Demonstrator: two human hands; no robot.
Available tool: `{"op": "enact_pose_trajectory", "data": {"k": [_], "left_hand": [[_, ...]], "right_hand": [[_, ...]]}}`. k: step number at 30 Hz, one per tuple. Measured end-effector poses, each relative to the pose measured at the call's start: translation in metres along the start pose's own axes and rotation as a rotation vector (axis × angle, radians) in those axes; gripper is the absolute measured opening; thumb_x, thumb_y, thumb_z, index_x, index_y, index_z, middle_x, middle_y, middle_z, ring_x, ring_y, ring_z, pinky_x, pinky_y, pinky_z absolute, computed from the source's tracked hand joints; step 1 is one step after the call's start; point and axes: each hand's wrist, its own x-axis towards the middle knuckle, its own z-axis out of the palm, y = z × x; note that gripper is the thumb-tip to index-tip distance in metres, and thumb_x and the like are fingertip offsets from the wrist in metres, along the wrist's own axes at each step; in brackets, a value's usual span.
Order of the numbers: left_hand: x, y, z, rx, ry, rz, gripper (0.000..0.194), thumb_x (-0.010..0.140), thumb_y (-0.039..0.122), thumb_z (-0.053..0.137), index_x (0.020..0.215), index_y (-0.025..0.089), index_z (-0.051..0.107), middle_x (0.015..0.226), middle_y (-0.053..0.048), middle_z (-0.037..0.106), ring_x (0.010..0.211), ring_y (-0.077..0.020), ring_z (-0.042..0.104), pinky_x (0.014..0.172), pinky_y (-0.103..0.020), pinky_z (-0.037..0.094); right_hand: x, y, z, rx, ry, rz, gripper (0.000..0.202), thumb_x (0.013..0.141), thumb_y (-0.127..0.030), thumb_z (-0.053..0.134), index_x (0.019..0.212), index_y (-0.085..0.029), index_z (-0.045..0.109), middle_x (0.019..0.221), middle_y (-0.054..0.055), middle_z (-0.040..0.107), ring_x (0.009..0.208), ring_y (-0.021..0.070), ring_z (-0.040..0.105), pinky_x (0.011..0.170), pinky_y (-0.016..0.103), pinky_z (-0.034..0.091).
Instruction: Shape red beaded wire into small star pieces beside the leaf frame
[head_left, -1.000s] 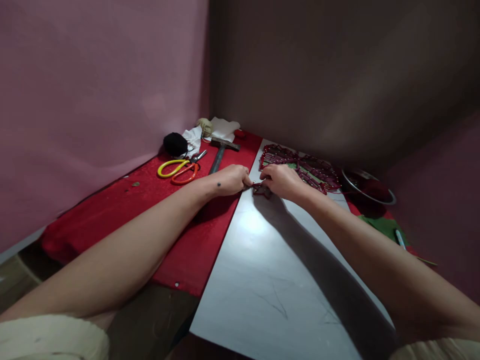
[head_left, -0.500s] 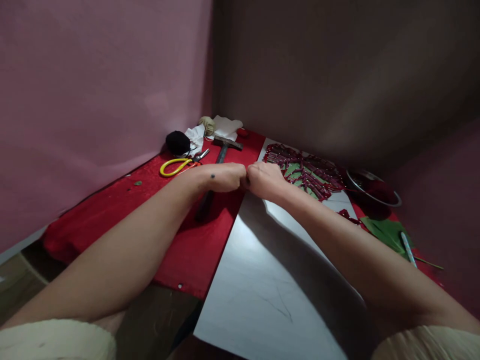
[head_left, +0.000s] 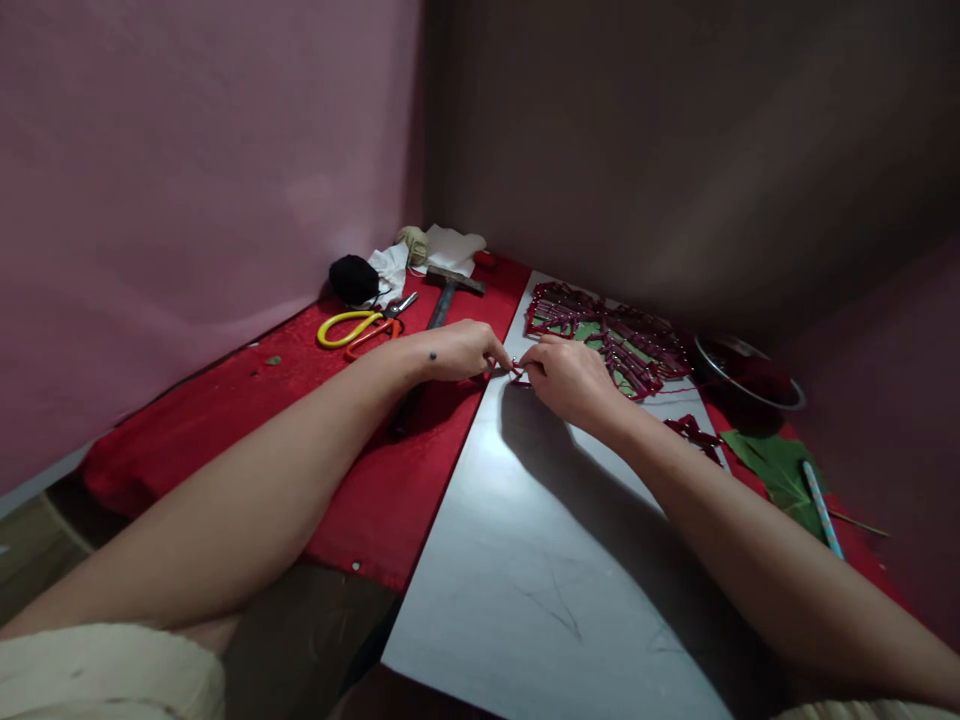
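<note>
My left hand (head_left: 466,350) reaches over the left edge of a white board (head_left: 480,560), its index finger extended down to a small patch of dark red yarn (head_left: 519,376) wound on nails. Fingers closed, my right hand (head_left: 574,378) pinches the yarn just to the right of it. The fingertips of both hands nearly meet there, and the exact grip is partly hidden. Behind my right hand lies a large leaf shape (head_left: 611,335) of nails wound with the same yarn, green showing between the strands. A smaller wound shape (head_left: 694,437) sits at the board's right edge.
On the red cloth (head_left: 225,450) at left lie a hammer (head_left: 448,290), yellow-and-orange-handled scissors (head_left: 351,325), a black yarn ball (head_left: 354,280) and a cream yarn ball (head_left: 413,243). At right are a metal bowl (head_left: 795,400) with red yarn, a green leaf (head_left: 780,475) and a pen (head_left: 821,510).
My hands were fists pressed together above the board's edge. They have come apart and down to the nails, the right hand moving to the right, and the small patch of yarn now shows.
</note>
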Motion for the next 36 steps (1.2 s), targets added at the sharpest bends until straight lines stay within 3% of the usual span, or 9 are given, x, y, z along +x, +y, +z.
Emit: {"op": "enact_pose_trajectory", "data": {"k": [6,10,14,17,22,30,36], "left_hand": [[0.001,-0.001,0.002,0.034,0.035,0.027,0.037,0.077,0.013,0.048,0.108,0.02,0.066,0.097,-0.004,0.07,0.086,-0.0126,0.059,0.072,-0.019,0.039],[0.003,-0.004,0.003,0.064,0.047,-0.008,0.042,0.078,0.01,0.044,0.112,0.022,0.064,0.092,-0.003,0.069,0.078,-0.0114,0.058,0.069,-0.019,0.038],[0.0,-0.004,0.003,0.216,0.018,0.069,0.043,0.078,0.008,0.043,0.111,0.026,0.064,0.089,-0.003,0.064,0.071,-0.0104,0.054,0.063,-0.02,0.034],[-0.006,0.004,0.002,0.325,0.015,0.1,0.039,0.082,0.011,0.039,0.108,0.025,0.065,0.088,-0.005,0.06,0.067,-0.0112,0.052,0.058,-0.022,0.031],[-0.012,0.022,0.005,0.442,0.028,0.007,0.036,0.09,0.025,0.032,0.098,0.016,0.065,0.092,-0.009,0.057,0.071,-0.0158,0.053,0.055,-0.027,0.029],[-0.011,0.021,0.008,0.416,0.016,0.038,0.033,0.088,0.022,0.033,0.098,0.016,0.064,0.092,-0.009,0.056,0.067,-0.0143,0.052,0.059,-0.027,0.032],[-0.011,0.02,0.01,0.412,0.023,0.058,0.033,0.087,0.021,0.033,0.097,0.015,0.064,0.09,-0.01,0.056,0.067,-0.0152,0.051,0.059,-0.028,0.031]], "right_hand": [[-0.006,0.003,0.003,-0.012,-0.026,-0.042,0.029,0.082,-0.019,0.041,0.087,-0.022,0.07,0.089,0.004,0.064,0.069,0.0134,0.052,0.053,0.029,0.023],[-0.017,0.006,0.01,-0.045,-0.029,-0.067,0.031,0.086,-0.022,0.038,0.089,-0.022,0.069,0.09,0.004,0.062,0.067,0.0127,0.049,0.052,0.03,0.021],[-0.021,0.008,0.012,-0.047,-0.04,-0.07,0.032,0.085,-0.021,0.037,0.085,-0.022,0.069,0.091,0.005,0.061,0.069,0.013,0.049,0.052,0.029,0.021],[-0.022,0.009,0.012,-0.03,-0.004,-0.066,0.029,0.084,-0.021,0.04,0.088,-0.021,0.069,0.092,0.005,0.06,0.07,0.0128,0.049,0.052,0.029,0.022],[-0.022,0.009,0.01,-0.044,-0.02,-0.115,0.029,0.082,-0.02,0.042,0.091,-0.023,0.069,0.091,0.004,0.061,0.069,0.0125,0.05,0.051,0.029,0.022],[-0.018,0.011,0.007,-0.077,0.051,-0.08,0.027,0.083,-0.027,0.042,0.085,-0.022,0.068,0.086,0.002,0.061,0.064,0.0113,0.049,0.051,0.029,0.022],[-0.008,0.014,-0.008,-0.131,-0.04,-0.135,0.03,0.08,-0.02,0.041,0.085,-0.024,0.07,0.086,0.002,0.063,0.066,0.0122,0.051,0.052,0.029,0.022]]}}
